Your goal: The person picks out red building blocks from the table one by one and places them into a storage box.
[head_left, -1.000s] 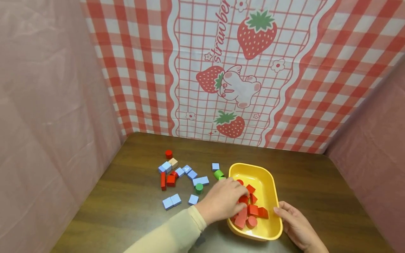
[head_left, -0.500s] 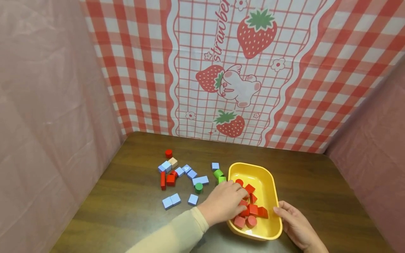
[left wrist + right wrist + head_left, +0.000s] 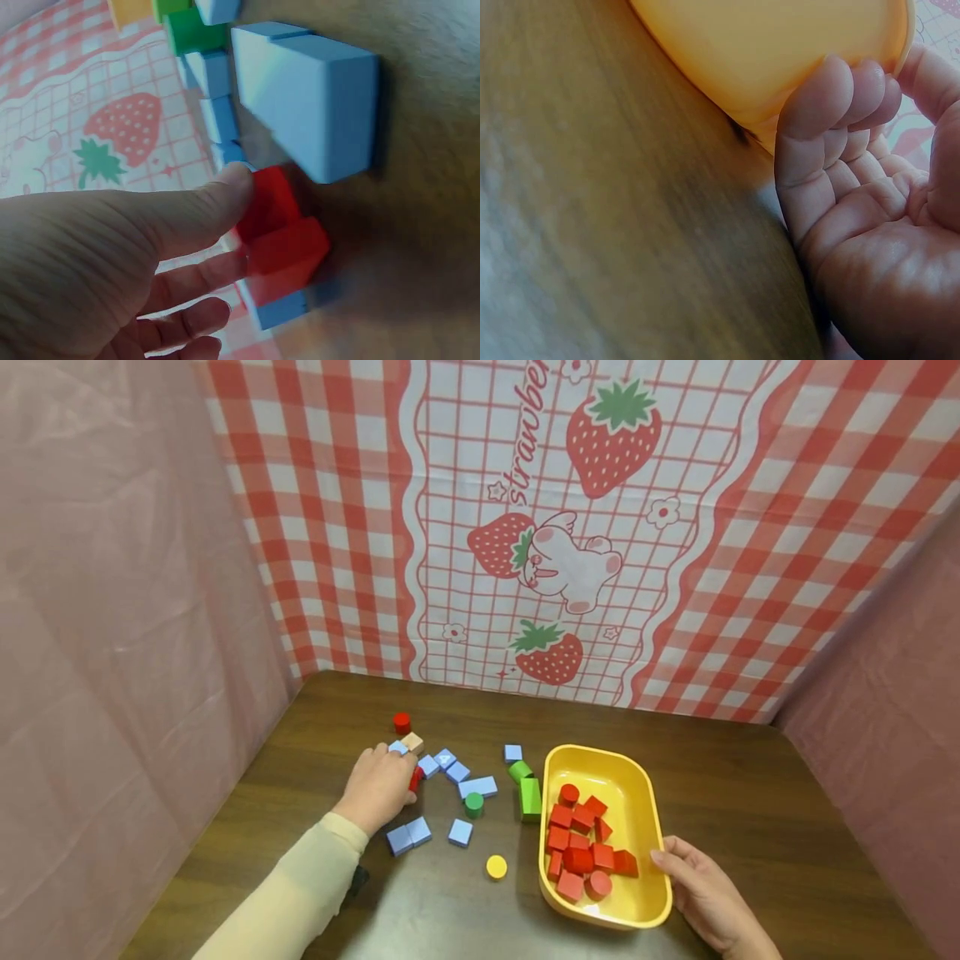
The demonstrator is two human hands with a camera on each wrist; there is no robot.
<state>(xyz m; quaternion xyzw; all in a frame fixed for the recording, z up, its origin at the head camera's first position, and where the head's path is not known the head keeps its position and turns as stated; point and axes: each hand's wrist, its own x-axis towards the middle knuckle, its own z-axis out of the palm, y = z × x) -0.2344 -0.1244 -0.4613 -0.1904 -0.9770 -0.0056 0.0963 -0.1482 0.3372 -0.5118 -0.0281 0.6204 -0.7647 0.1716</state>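
Observation:
My left hand [image 3: 378, 789] is over the red blocks at the left of the table, partly covering them. In the left wrist view, its thumb and index fingertips are spread along the edge of a red block [image 3: 268, 201], beside a second red block [image 3: 287, 259]; the other fingers are loosely bent. My right hand [image 3: 708, 893] grips the right rim of a yellow tray [image 3: 654, 827], thumb on top and fingers bent against the outer wall. Several red blocks [image 3: 577, 860] of different shapes lie inside the tray, mostly along its left side.
Blue blocks [image 3: 478, 787] lie scattered around the left hand, with a plain wooden block [image 3: 412, 743] and a red cylinder [image 3: 402, 723] behind. Green blocks [image 3: 530, 799] stand close to the tray's left wall. A yellow disc [image 3: 496, 867] lies nearer the front. A checked cloth [image 3: 345, 527] hangs behind.
My left hand has left the tray and moved left to the red blocks on the table, uncovering the tray's red blocks and the yellow disc. The right hand and tray stay put.

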